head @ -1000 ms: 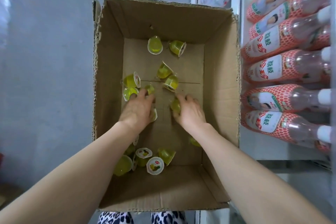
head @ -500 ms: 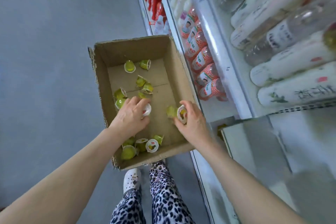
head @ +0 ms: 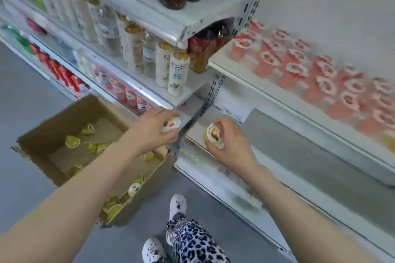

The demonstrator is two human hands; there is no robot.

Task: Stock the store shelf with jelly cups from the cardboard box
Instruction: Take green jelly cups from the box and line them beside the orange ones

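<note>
Just ahead of the person's feet, the left hand (head: 149,128) pinches a jelly cup (head: 171,125) over the cardboard box (head: 64,113). The right hand (head: 232,147) grips a second jelly cup (head: 214,134), lid facing up, and is the nearer to the bare lower shelf (head: 299,156) just ahead. Green cups (head: 72,141) lie loose in the box, and pink cups (head: 324,83) fill the shelf above.

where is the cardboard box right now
Head view, lower left: the cardboard box sits on the grey floor beside the drink shelves, under the left forearm.

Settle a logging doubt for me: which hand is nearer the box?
Left. The left hand, gripping a cup, is above the box's shelf-side edge. The right hand, gripping a second cup, is past the box, over the low shelf.
</note>
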